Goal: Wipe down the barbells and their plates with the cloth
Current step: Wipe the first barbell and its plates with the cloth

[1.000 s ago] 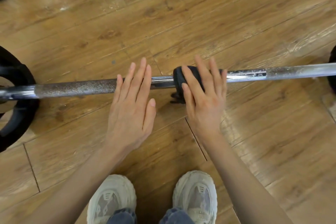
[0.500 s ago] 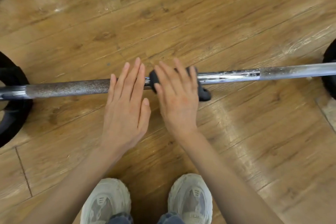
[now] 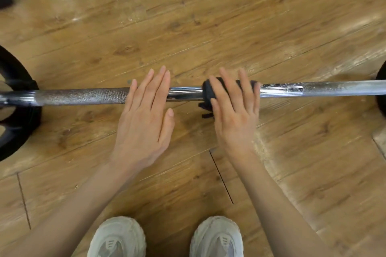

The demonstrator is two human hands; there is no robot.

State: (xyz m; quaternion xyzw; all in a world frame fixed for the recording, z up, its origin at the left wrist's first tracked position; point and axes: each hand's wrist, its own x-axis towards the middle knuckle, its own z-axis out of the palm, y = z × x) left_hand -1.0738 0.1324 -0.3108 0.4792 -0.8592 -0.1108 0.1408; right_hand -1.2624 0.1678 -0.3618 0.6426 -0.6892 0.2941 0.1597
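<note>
wooden floor [image 3: 208, 16], barbell [image 3: 83, 96], shoes [image 3: 117, 238]

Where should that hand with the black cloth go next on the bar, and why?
Probably slide right. The right hand presses the black cloth on the barbell near its middle, and a smeared, whitish patch sits just beyond the fingers. The left hand rests flat on the bar, steadying it.

Both plates [image 3: 16, 110] cut off by edges; cloth [image 3: 211, 92] mostly hidden.
</note>
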